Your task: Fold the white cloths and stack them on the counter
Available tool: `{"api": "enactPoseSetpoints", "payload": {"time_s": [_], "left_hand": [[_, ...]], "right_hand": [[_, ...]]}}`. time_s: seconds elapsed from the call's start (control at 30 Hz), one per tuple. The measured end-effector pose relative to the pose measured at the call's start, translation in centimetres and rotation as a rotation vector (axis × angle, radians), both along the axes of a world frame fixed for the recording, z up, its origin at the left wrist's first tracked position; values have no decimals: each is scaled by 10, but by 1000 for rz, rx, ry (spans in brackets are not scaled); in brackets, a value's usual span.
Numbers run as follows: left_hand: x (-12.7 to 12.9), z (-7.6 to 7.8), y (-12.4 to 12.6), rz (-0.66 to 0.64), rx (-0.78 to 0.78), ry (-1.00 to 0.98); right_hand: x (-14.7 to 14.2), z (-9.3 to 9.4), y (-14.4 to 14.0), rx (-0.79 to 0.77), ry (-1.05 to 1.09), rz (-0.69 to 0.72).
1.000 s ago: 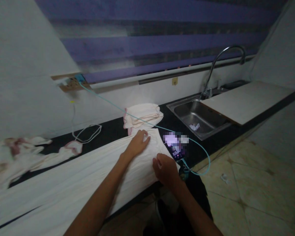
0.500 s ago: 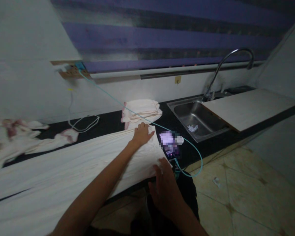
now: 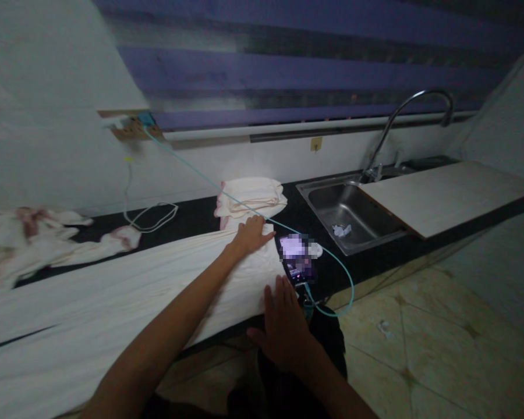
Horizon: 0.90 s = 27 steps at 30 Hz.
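A long cream cloth (image 3: 126, 297) lies spread along the black countertop (image 3: 327, 273). My left hand (image 3: 251, 235) rests flat on its far right corner, fingers spread. My right hand (image 3: 283, 331) lies flat at the cloth's near right edge, fingertips on the fabric by the counter's front. A phone (image 3: 297, 262) with a lit screen sits just right of the cloth, plugged into a teal cable (image 3: 187, 166). A folded cream cloth (image 3: 251, 198) lies behind my left hand.
A steel sink (image 3: 353, 212) with a tall tap (image 3: 408, 110) is at the right, a pale board (image 3: 445, 192) over part of it. Crumpled pink-stained cloths (image 3: 35, 238) and a white cable (image 3: 151, 212) lie at the left. Tiled floor lies to the right.
My right hand has slid down to the cloth's near edge and flattened out. My left hand stays on the far corner. The view has shifted slightly.
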<state>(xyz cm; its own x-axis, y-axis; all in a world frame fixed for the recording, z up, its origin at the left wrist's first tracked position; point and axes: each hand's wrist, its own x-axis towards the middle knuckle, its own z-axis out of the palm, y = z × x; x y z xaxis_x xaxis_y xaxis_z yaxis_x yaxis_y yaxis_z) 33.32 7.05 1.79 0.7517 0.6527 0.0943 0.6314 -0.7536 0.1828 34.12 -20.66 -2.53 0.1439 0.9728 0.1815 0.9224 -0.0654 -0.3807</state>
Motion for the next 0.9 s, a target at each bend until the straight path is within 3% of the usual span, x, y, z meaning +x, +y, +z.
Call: {"api": "enactPoseSetpoints", "payload": {"time_s": [0.17,0.33,0.47,0.57,0.73,0.9], "left_hand": [[0,2,9,-50,-25,94],[9,5,20,-63,-26,134],[16,12,30,-77,-25,166],[19,21,33,-117,-40,162],[19,39,23,-218,-83,86],[6,55,-1,-285,-88,4]], "right_hand": [[-9,-5,2,55,40,-48],[-13,19,31,119,98,-106],[-6,39,62,7,120,-141],[-3,43,75,-65,123,-140],[-9,36,79,-129,119,-153],[-14,35,82,-49,163,-179]]}}
